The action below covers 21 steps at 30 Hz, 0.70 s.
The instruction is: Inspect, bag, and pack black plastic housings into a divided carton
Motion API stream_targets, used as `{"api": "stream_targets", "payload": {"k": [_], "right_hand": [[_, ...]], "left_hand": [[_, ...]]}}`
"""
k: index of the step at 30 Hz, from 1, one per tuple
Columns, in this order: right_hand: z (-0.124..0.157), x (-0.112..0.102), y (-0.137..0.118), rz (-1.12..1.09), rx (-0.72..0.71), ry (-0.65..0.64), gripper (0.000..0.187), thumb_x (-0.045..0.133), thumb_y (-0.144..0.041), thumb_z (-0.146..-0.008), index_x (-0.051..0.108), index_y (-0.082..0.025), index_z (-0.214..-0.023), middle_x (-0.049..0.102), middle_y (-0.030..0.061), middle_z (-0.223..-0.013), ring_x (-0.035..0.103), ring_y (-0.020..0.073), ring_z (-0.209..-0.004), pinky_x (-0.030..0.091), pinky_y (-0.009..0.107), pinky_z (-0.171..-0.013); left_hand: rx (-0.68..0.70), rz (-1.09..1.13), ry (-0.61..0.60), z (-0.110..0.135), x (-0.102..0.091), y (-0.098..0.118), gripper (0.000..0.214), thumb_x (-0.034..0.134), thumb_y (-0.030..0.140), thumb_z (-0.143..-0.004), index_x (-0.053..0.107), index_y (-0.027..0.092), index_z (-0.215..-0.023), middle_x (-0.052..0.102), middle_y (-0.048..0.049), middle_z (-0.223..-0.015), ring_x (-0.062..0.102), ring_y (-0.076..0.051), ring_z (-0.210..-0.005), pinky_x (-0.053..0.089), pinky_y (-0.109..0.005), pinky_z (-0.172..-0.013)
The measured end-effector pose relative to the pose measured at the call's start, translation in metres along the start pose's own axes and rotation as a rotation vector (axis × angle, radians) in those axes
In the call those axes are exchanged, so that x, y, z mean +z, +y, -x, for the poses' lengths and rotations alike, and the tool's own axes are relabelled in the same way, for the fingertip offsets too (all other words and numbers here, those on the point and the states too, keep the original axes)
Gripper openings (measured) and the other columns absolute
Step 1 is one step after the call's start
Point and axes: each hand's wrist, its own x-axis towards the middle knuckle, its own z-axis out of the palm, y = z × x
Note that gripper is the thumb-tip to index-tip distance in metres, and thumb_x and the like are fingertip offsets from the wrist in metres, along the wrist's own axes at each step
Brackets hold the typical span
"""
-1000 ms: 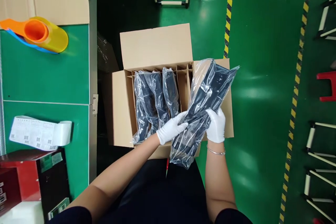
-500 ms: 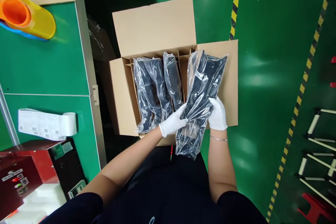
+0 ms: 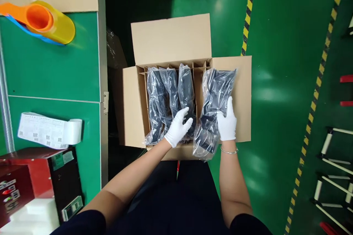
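An open cardboard box (image 3: pixel 171 40) stands in front of me, with thin cardboard dividers (image 3: pixel 198 80) inside. Several dark parts in clear plastic bags (image 3: pixel 154 106) stand in a row in its left and middle slots. My left hand (image 3: pixel 178 128), white-gloved, is at the third bagged part (image 3: pixel 186 86), thumb and fingers spread, holding nothing. At the box's right side, a larger bagged black part (image 3: pixel 219 88) leans over the right slot and near edge. My right hand (image 3: pixel 227 123), also gloved, grips its right side; the fingers' far side is hidden.
At left is a green-topped bench (image 3: pixel 63 77) with a label roll (image 3: pixel 73 131), yellow and orange tape rolls (image 3: pixel 59 27) and a red-and-black machine (image 3: pixel 66 180). Yellow-black floor tape (image 3: pixel 314 106) runs along the right, beside pipe frames (image 3: pixel 335 161).
My left hand has let go of the larger bagged part and opened over the third one. The larger part has shifted lower against the box, with my right hand still on it.
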Motion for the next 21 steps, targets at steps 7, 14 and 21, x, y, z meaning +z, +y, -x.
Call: {"api": "stream_targets", "payload": {"k": [7, 14, 21], "right_hand": [[-0.015, 0.029, -0.037, 0.588, 0.041, -0.013, 0.08, 0.043, -0.016, -0.085, 0.011, -0.036, -0.156, 0.06, 0.0072, -0.114, 0.058, 0.016, -0.086, 0.049, 0.028, -0.076], [-0.016, 0.066, -0.056, 0.751, -0.126, 0.001, 0.08, 0.035, -0.01, -0.086, 0.008, -0.036, -0.157, 0.05, 0.0119, -0.129, 0.054, 0.0205, -0.101, 0.052, 0.03, -0.078], [0.004, 0.088, -0.036, 0.817, -0.077, -0.031, 0.079, 0.029, -0.006, -0.083, 0.008, -0.022, -0.158, 0.032, 0.0165, -0.151, 0.054, 0.0246, -0.111, 0.055, 0.038, -0.088]], "left_hand": [[0.097, -0.232, 0.227, -0.022, -0.001, -0.024, 0.055, 0.049, 0.028, -0.093, 0.035, 0.016, -0.144, 0.046, -0.0185, -0.146, 0.042, -0.029, -0.138, 0.039, -0.053, -0.113], [0.114, -0.314, 0.111, -0.027, -0.003, -0.035, 0.059, 0.048, 0.028, -0.092, 0.033, 0.013, -0.146, 0.045, -0.0197, -0.148, 0.043, -0.029, -0.138, 0.035, -0.051, -0.117], [0.151, -0.307, 0.049, -0.023, -0.007, -0.036, 0.057, 0.046, 0.027, -0.092, 0.034, 0.011, -0.145, 0.046, -0.0199, -0.147, 0.043, -0.027, -0.139, 0.035, -0.051, -0.117]]}}
